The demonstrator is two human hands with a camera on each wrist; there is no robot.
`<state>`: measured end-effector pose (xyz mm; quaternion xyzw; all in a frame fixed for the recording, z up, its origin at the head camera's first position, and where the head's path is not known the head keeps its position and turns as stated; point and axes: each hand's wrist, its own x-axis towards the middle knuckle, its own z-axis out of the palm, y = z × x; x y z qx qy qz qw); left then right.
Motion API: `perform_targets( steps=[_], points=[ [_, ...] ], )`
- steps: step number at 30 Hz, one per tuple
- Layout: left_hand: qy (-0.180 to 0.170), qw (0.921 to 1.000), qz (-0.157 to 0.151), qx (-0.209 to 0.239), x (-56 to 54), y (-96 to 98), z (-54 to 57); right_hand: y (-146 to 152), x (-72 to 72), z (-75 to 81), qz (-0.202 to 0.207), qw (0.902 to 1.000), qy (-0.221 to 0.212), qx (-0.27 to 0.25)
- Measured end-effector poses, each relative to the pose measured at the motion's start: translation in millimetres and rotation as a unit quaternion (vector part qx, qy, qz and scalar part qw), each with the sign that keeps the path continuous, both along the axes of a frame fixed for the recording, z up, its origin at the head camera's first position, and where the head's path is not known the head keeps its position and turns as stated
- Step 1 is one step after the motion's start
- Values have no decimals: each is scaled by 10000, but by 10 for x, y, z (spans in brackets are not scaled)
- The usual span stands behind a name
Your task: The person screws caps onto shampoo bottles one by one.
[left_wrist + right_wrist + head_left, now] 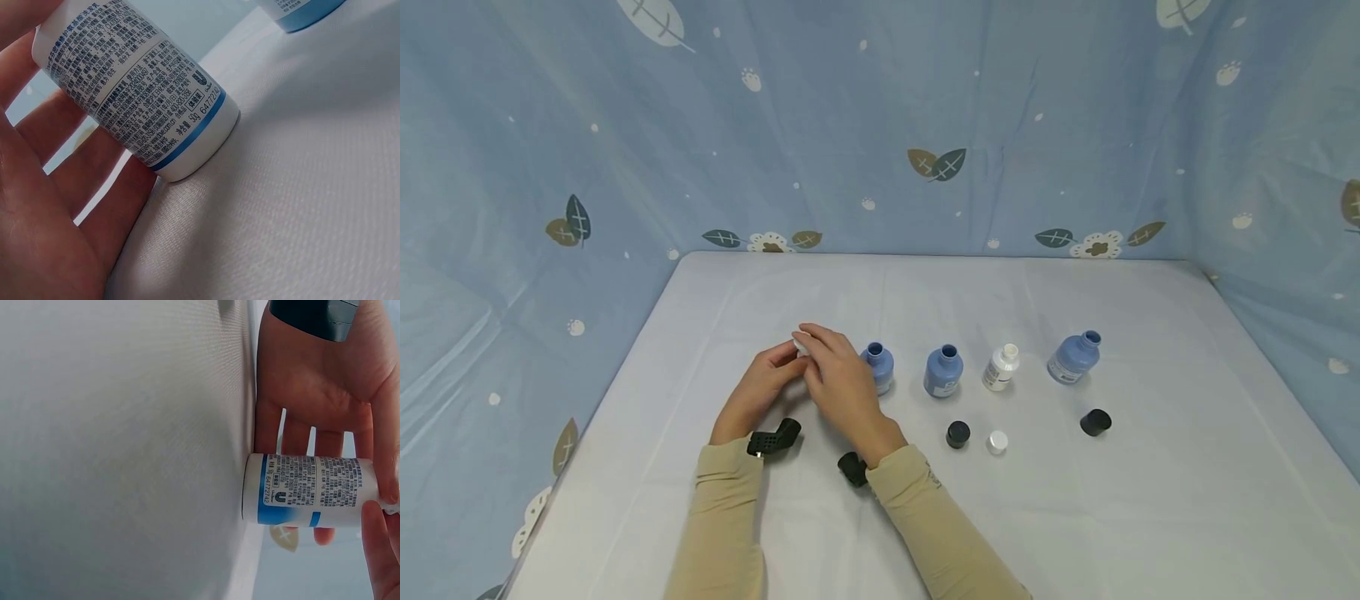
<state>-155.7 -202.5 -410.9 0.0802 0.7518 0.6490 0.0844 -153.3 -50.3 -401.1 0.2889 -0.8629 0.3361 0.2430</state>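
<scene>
A small white bottle (144, 94) with dense printed text and a blue band stands slightly tilted in the left wrist view, its base at the tablecloth. My left hand (752, 396) holds it, fingers behind the body and thumb near the neck. My right hand (846, 387) reaches over from the right, its fingertips (379, 544) pinching the white cap (802, 342) at the top. Most of the cap is hidden by fingers. Just beyond my right hand stands an uncapped blue bottle (880, 367), partly covered by that hand.
Further right stand a second blue bottle (943, 372), a white bottle (1001, 367) and a third blue bottle (1073, 357), all with open necks. In front of them lie a black cap (957, 434), a white cap (997, 442) and another black cap (1096, 422).
</scene>
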Motion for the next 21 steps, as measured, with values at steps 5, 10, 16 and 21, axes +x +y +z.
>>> perform_targets(
  steps=[5,10,16,21],
  points=[
    [63,9999,-127,53,-19,-8,-18,-8,-8,6,-81,9999,47,-95],
    [65,9998,-172,97,-90,-47,-143,-7,-14,14,-141,9995,-22,-293],
    [100,9999,-133,-31,-130,-90,-245,-5,-15,15,-120,9990,-91,-414],
    [16,9999,-103,4,-114,-85,-225,-5,-15,8,-156,9992,-104,-353]
  ],
)
